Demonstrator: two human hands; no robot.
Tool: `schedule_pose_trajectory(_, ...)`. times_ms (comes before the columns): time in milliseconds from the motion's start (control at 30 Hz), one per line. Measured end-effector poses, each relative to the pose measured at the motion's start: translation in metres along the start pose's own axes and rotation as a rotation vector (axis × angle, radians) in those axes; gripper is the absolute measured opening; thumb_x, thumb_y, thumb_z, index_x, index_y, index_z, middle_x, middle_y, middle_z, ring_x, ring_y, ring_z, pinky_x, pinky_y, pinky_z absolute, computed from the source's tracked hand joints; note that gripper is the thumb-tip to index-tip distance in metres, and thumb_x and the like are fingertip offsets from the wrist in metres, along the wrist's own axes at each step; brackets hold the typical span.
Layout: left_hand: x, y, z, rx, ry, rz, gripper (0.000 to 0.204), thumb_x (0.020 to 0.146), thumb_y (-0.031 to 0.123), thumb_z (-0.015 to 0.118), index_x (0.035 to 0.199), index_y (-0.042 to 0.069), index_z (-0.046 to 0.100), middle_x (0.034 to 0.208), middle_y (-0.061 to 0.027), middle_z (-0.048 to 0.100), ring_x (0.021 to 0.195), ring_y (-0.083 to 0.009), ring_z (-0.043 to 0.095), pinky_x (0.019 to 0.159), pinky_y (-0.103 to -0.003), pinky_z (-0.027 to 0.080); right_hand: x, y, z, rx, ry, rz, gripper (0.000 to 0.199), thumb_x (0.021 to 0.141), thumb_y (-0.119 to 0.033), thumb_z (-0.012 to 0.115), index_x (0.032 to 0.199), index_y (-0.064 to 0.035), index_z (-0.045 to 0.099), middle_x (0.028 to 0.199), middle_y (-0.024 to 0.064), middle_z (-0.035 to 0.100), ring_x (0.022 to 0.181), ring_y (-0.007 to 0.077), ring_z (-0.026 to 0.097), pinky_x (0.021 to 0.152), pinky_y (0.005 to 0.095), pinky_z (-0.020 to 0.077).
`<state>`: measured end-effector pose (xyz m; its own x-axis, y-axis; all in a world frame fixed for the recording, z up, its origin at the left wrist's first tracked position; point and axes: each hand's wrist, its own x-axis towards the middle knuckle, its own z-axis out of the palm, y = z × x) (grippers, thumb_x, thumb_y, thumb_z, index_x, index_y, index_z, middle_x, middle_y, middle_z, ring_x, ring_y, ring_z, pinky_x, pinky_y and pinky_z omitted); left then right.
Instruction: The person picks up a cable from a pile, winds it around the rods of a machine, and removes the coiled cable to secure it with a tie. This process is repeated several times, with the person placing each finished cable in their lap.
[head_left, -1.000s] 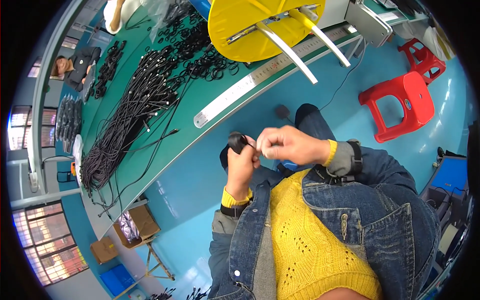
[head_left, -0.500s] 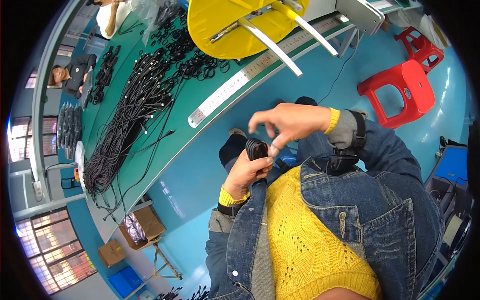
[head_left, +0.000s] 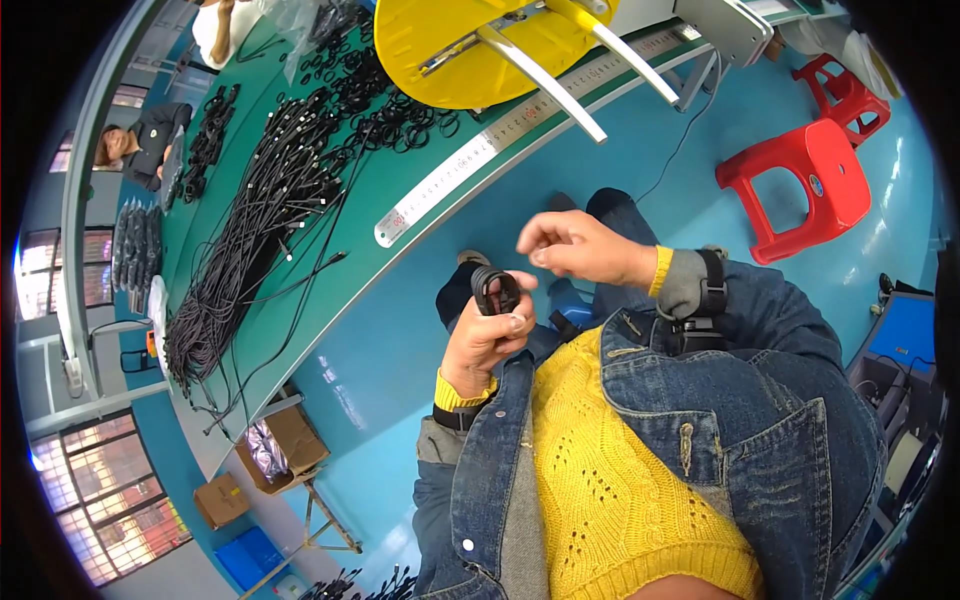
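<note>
A small coil of black cable [head_left: 494, 291] is wound into a tight ring, its opening facing up and to the right. My left hand [head_left: 482, 345] holds it with fingers and thumb wrapped round its lower side. Just above and to the right, apart from the coil, is my right hand [head_left: 585, 247]. Its fingers are curled in toward the thumb, and what they hold, if anything, is hidden. No strand of cable shows between the two hands.
On the green table [head_left: 335, 300] lie a large bundle of black cables [head_left: 240, 250], many black rings [head_left: 400, 125] and a metal ruler [head_left: 440, 185]. A yellow board with metal legs [head_left: 480, 55] stands over its edge. Red stools [head_left: 810, 190] stand at the right. Two other people are beyond the table.
My right hand has moved up and right, away from the coil, and its fingers have curled in. The coil has shifted slightly left and tipped so that its opening shows.
</note>
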<state>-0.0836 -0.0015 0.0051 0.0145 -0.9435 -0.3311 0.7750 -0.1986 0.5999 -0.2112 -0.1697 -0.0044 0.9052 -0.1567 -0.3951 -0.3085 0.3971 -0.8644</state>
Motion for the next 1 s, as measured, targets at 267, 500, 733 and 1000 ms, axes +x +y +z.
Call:
schedule_pose_trajectory(267, 0.004, -0.012, -0.008, -0.186, -0.177, -0.136, 0.051, 0.071, 0.037, 0.073, 0.104, 0.006, 0.050, 0.080, -0.0032, 0.046, 0.063, -0.0081, 0.038, 0.040, -0.016, 0.026, 0.014, -0.014, 0.021, -0.968, -0.146, -0.502, 0.020, 0.078, -0.015, 0.052, 0.088, 0.0008, 0.049, 0.087, 0.0153, 0.049, 0.081, 0.0307, 0.051, 0.071, 0.0387, 0.0434)
schedule_pose_trajectory(500, 0.000, -0.016, -0.012, -0.091, -0.056, -0.093, 0.047, 0.069, 0.037, 0.075, 0.096, 0.006, 0.053, 0.076, -0.0013, 0.046, 0.060, -0.0082, 0.038, 0.040, -0.017, 0.026, 0.006, 0.004, 0.033, -1.077, 0.039, -0.609, 0.021, 0.077, -0.016, 0.052, 0.087, 0.0019, 0.046, 0.090, 0.0178, 0.046, 0.090, 0.0337, 0.047, 0.076, 0.0391, 0.0412)
schedule_pose_trajectory(733, 0.010, -0.005, 0.022, 0.568, 0.172, -0.096, 0.025, 0.069, 0.011, 0.071, 0.087, 0.003, 0.055, 0.066, 0.0032, 0.048, 0.053, -0.0058, 0.042, 0.041, -0.021, 0.029, -0.013, -0.044, 0.026, -0.994, -0.060, -0.283, 0.034, 0.081, -0.030, 0.049, 0.086, 0.0038, 0.049, 0.081, 0.0223, 0.057, 0.080, 0.0372, 0.056, 0.070, 0.0436, 0.0444)
schedule_pose_trajectory(1000, 0.024, -0.028, -0.013, 0.843, 0.356, -0.187, 0.025, 0.077, 0.017, 0.065, 0.093, 0.001, 0.054, 0.075, -0.0013, 0.053, 0.058, -0.0061, 0.043, 0.045, -0.020, 0.031, 0.016, -0.005, 0.044, -1.141, 0.062, -0.300, 0.046, 0.083, -0.043, 0.051, 0.082, 0.0034, 0.052, 0.069, 0.0204, 0.060, 0.065, 0.0362, 0.059, 0.061, 0.0427, 0.0463)
